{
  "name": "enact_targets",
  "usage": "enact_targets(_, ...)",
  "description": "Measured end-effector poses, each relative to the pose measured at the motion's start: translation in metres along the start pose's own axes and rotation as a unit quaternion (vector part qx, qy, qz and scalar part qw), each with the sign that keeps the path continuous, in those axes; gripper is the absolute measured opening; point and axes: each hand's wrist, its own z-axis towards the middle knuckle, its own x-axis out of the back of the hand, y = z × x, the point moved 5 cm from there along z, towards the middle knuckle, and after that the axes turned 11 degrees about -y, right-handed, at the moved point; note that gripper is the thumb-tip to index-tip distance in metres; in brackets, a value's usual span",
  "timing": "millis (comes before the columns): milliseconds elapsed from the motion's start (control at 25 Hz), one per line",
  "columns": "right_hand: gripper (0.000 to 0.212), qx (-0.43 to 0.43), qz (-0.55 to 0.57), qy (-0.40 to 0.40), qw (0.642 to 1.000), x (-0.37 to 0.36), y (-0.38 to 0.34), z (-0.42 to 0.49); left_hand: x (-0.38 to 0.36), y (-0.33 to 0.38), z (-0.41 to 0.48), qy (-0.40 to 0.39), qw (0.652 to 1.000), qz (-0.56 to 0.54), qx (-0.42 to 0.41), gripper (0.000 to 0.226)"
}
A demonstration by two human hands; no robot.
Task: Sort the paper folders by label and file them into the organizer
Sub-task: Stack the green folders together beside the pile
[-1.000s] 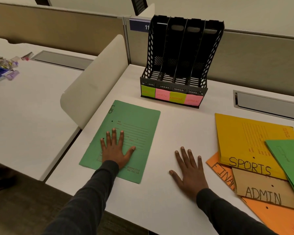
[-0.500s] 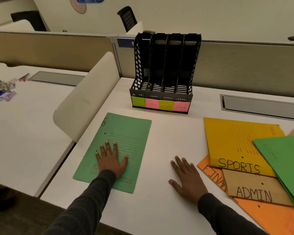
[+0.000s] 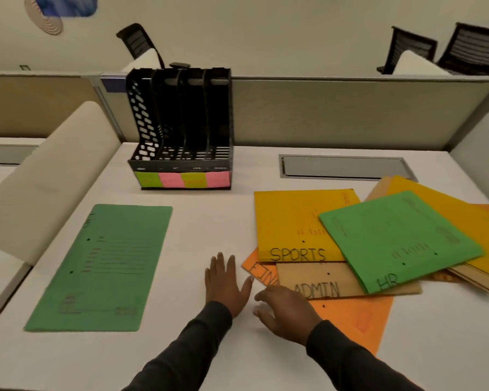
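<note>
A black organizer (image 3: 181, 119) with several empty slots and green and pink sticky labels stands at the back of the desk. One green folder (image 3: 102, 266) lies flat on the left, with no hand on it. On the right lies a loose pile: a yellow SPORTS folder (image 3: 291, 221), a green HR folder (image 3: 398, 238), a brown ADMIN folder (image 3: 316, 280) and an orange folder (image 3: 353, 317) underneath. My left hand (image 3: 226, 283) rests flat on the desk beside the pile, fingers apart. My right hand (image 3: 285, 309) hovers over the orange folder's near-left edge, fingers curled and holding nothing.
A white curved divider (image 3: 51, 176) borders the desk on the left, and another (image 3: 480, 153) rises at the right. A grey cable tray (image 3: 342, 166) is set in the desk behind the pile. A partition wall runs along the back, with office chairs beyond.
My left hand has left the green folder and moved right to the pile's edge. My right hand has shifted right onto the orange folder. The view has swung right.
</note>
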Motion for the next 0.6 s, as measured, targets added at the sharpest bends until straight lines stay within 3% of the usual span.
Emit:
enact_targets(240,0.023,-0.028,0.013,0.167,0.985,0.045,0.092,-0.07,-0.037,0.119,-0.005,-0.005,0.988,0.087,-0.131,0.084)
enact_targets(440,0.02,-0.122,0.093,0.21,0.966,0.053,0.172,-0.114,-0.084,0.19,-0.006,-0.045,0.967,0.162,-0.191,0.087)
enact_targets(520,0.014,-0.189,0.196,0.248,0.93,0.05,0.204,-0.128,-0.101,0.206,-0.006,-0.058,0.961,0.18,-0.2,0.086)
enact_targets(560,0.013,-0.238,0.279,0.269,0.89,0.047,0.223,-0.136,-0.109,0.21,-0.007,-0.063,0.959,0.192,-0.198,0.085)
enact_targets(600,0.016,-0.292,0.385,0.282,0.829,0.043,0.241,-0.142,-0.116,0.21,-0.007,-0.064,0.958,0.203,-0.192,0.084)
